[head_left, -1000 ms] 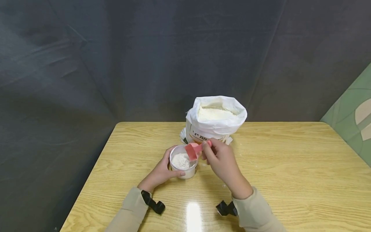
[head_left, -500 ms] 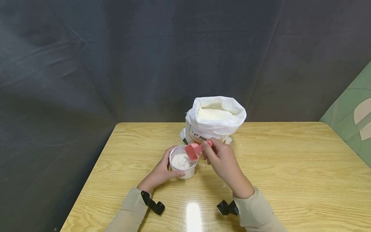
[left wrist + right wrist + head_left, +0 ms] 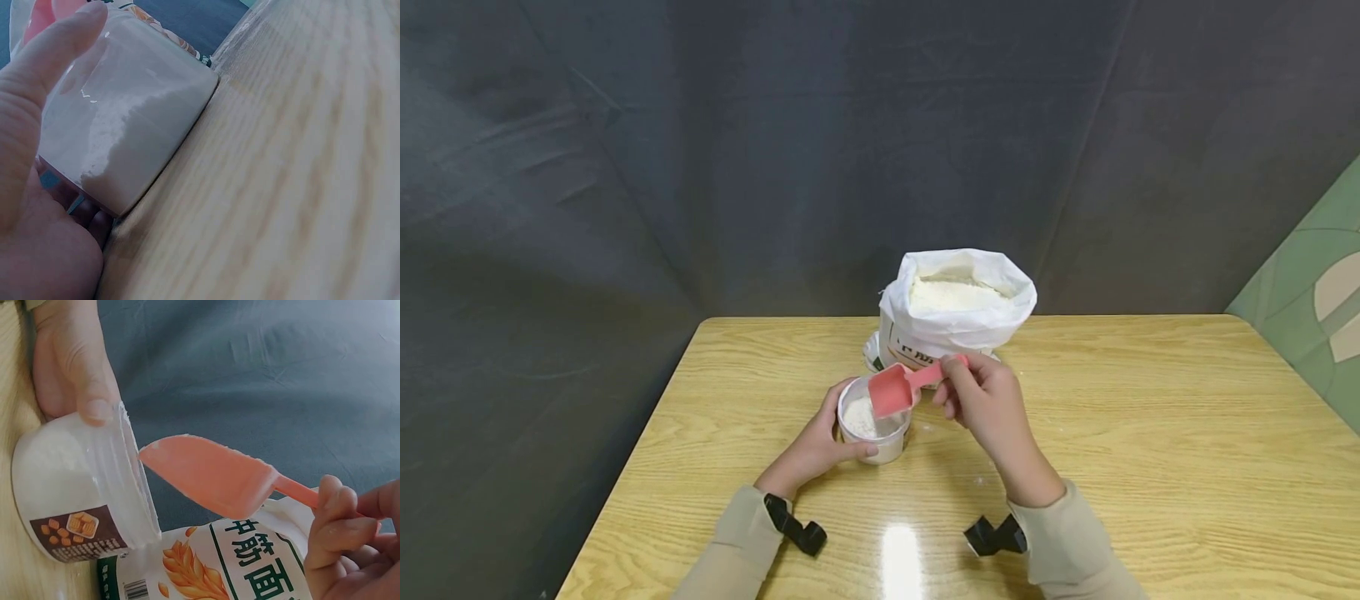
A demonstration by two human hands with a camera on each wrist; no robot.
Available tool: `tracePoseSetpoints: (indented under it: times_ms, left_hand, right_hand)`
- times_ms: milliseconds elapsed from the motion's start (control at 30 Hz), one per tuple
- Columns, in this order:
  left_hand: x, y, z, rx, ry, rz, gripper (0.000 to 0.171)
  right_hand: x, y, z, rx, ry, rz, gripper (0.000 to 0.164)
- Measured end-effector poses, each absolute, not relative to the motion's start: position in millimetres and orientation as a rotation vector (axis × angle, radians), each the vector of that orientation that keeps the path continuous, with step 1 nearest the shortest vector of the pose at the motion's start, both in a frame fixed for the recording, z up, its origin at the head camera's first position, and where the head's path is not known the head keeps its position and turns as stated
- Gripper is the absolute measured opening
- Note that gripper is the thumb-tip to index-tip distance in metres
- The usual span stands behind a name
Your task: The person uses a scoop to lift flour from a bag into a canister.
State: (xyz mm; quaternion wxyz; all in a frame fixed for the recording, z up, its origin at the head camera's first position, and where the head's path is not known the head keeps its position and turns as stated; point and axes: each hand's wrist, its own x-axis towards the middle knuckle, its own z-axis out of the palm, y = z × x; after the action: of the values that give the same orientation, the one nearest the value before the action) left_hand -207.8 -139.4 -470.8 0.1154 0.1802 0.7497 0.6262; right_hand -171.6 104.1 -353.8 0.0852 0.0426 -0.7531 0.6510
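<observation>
My left hand (image 3: 811,454) grips a round clear plastic tub (image 3: 889,451) standing on the table, thumb on the near side and fingers around the far side. Flour (image 3: 859,417) lies inside; through the wall in the left wrist view, the flour (image 3: 147,140) slopes, filling part of the tub. Between thumb and fingers my right hand (image 3: 988,408) pinches the handle of a pink scoop (image 3: 891,392). The scoop hangs over the tub's right side, its hollow showing pink. White traces cling to the edge of the scoop (image 3: 209,478) in the right wrist view.
An open white flour bag (image 3: 958,329), filled almost to its folded rim, stands just behind the tub. Specks of white powder dot the wooden table (image 3: 1150,442). A dark curtain (image 3: 880,158) hangs along the table's back edge and left side.
The scoop has rolled from tipped over the tub to showing its hollow toward the head view. My right hand has shifted slightly right. The left hand and tub stay put.
</observation>
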Motion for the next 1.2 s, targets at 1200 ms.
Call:
tracePoseSetpoints:
  times_ms: [1200]
  left_hand:
    - [-209.5,-141.7,-472.3,0.536,2.191,1.831,0.102]
  right_hand:
    - [-177.8,136.3,-311.4,-0.011,-1.515,2.278,0.045]
